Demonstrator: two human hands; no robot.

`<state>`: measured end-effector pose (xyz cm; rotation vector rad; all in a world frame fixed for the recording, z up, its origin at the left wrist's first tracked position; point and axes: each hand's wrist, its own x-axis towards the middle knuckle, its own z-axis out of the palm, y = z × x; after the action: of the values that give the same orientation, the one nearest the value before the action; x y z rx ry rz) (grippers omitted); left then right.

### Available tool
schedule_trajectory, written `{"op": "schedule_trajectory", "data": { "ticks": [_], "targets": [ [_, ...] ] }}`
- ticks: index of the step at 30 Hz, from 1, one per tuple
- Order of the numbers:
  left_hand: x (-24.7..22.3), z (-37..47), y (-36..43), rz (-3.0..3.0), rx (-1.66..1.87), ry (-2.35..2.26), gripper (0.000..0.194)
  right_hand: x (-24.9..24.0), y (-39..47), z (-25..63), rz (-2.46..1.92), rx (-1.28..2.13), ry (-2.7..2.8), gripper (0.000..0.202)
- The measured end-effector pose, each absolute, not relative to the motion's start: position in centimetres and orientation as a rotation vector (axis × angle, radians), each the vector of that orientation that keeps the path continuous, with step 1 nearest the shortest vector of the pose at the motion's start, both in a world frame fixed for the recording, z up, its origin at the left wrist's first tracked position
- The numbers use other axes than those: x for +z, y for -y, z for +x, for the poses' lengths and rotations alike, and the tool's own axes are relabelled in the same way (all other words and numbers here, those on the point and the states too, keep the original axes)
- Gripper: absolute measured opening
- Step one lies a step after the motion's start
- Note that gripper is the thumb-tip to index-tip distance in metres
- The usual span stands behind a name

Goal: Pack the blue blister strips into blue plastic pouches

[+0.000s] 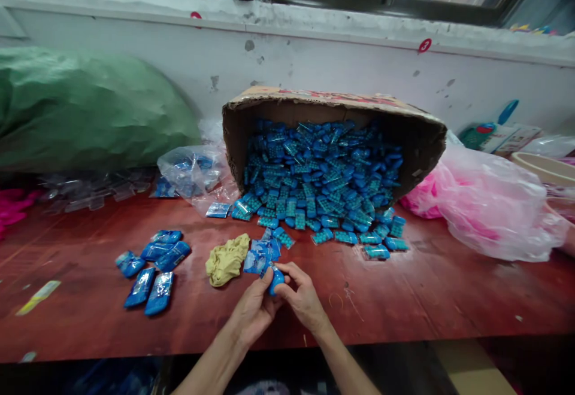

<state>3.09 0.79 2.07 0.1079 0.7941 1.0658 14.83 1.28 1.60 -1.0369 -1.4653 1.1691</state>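
Between my two hands, just above the front of the red table, is a small blue container. My left hand grips it from the left, thumb along its side. The fingers of my right hand pinch it from the right. Right behind my fingers lie flat blue printed wrappers. A crumpled yellow cloth sits to their left. Farther left rest several shiny blue wrapped packs. Beyond my hands, many small blue packs with teal beads spill from a tipped cardboard box.
A large green sack fills the back left, with a clear bag of blue wrappers beside it. At the right are a pink-and-white plastic bag and a round tub. A yellow cutter-like strip lies far left.
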Motion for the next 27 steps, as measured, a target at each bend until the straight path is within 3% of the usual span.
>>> {"op": "schedule_trajectory", "data": {
  "ticks": [8,19,27],
  "targets": [
    [3.0,2.0,-0.5,0.293,0.945,-0.67,0.016,0.5,-1.7,15.5,-0.906,1.664,1.119,0.04],
    [2.1,3.5,0.4,0.156,1.043,-0.816,0.014,0.7,-0.8,14.9,-1.022,1.286,1.344,0.028],
    [3.2,0.6,-0.8,0.075,1.126,-0.848,0.02,0.1,-1.0,14.0,-1.067,1.432,1.348,0.036]
  ]
}}
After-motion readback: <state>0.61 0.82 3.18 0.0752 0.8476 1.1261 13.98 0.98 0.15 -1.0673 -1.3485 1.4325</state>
